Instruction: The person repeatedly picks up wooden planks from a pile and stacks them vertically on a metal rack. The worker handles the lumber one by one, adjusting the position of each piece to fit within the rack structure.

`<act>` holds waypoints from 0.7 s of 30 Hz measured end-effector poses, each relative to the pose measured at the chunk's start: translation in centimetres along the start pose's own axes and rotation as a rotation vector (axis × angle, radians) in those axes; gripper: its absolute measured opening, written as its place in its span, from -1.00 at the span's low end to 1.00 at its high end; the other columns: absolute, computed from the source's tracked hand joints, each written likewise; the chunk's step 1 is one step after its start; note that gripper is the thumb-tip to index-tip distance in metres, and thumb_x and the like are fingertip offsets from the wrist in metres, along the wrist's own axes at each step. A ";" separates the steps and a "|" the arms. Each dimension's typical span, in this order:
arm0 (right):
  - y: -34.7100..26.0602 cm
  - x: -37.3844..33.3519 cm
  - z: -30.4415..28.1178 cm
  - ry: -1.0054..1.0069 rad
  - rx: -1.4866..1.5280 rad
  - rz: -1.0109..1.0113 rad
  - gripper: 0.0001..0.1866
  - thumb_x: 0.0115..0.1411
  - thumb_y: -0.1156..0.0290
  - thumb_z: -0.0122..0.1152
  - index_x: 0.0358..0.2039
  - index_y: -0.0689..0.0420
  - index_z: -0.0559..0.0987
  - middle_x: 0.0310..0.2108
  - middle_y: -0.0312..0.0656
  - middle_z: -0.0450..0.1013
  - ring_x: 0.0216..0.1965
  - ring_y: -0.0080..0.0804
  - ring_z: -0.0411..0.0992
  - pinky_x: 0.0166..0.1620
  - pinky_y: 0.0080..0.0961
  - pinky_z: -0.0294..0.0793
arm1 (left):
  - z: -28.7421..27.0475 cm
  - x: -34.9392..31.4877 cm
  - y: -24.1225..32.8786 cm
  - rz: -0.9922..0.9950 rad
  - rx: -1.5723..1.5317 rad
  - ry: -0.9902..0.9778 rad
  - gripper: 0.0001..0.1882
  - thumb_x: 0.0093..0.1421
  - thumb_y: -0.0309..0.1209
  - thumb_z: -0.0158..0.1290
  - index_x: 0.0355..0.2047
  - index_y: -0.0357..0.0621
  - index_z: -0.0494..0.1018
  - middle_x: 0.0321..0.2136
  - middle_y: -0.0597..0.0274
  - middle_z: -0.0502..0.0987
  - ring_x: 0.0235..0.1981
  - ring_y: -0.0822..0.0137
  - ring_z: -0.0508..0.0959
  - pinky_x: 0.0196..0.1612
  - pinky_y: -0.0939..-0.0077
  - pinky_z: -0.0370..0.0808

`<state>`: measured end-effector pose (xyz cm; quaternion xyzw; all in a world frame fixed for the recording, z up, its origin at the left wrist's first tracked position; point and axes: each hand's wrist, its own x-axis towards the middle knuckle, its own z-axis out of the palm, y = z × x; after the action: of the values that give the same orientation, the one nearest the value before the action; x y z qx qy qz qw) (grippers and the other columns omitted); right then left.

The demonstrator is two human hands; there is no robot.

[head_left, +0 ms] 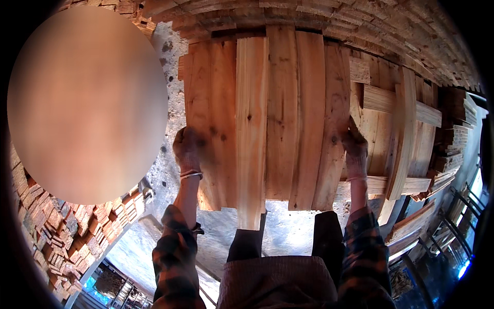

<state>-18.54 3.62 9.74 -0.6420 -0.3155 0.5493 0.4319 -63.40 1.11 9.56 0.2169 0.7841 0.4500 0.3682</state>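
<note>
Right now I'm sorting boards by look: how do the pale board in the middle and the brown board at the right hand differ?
The pale board is yellowish; the brown board is redder. The pale board's near end juts out farther than the brown board's. Both are long, flat and knotted.

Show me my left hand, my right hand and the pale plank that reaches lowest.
Left hand [186,150]: head view, on the back of the hand.
Right hand [356,144]: head view, on the back of the hand.
Pale plank [251,135]: head view, mid-length on its broad face.
</note>
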 end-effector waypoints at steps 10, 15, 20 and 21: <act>-1.7 -2.0 -0.5 0.021 0.006 0.005 -0.73 0.20 0.35 0.12 -0.11 0.18 0.54 -0.29 -0.21 0.49 -0.29 -0.55 0.41 -0.20 -0.48 0.46 | 1.6 3.9 -3.8 0.412 0.519 -0.156 -0.67 0.24 -0.27 -0.08 -0.20 -0.32 0.44 -0.26 0.12 0.50 -0.27 0.26 0.50 -0.18 0.39 0.46; -7.4 -1.5 -6.0 0.141 -1.132 -0.260 -0.02 -0.10 0.09 0.40 0.30 0.00 0.10 0.03 0.04 0.33 0.00 0.05 0.34 0.01 -0.10 0.35 | -9.4 3.5 -10.1 0.517 0.439 -0.254 -0.61 0.24 -0.50 -0.14 0.04 -0.46 0.34 0.01 -0.09 0.44 0.00 0.12 0.48 0.08 0.32 0.44; -7.4 -1.2 -20.5 0.414 -1.448 0.028 0.22 -0.19 0.01 0.44 0.36 0.01 -0.13 0.05 0.19 0.25 -0.01 0.07 0.35 0.02 -0.16 0.37 | -4.5 3.3 -8.4 0.088 -0.136 -0.052 -0.61 0.22 -0.52 -0.05 0.05 -0.44 0.35 0.04 -0.11 0.41 0.04 0.09 0.45 0.13 0.32 0.41; -7.3 -0.7 -20.4 0.404 -1.396 0.112 0.21 -0.19 0.04 0.44 0.36 0.01 -0.13 0.05 0.18 0.25 -0.02 0.07 0.36 0.01 -0.16 0.39 | -5.3 4.1 -8.5 0.119 -0.118 -0.085 -0.61 0.21 -0.52 -0.06 0.04 -0.44 0.36 0.03 -0.11 0.42 0.04 0.09 0.45 0.12 0.31 0.41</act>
<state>1.76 1.90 17.05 -0.8720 -0.4730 0.1122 -0.0571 -70.21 -3.26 2.38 0.2598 0.7259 0.5067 0.3859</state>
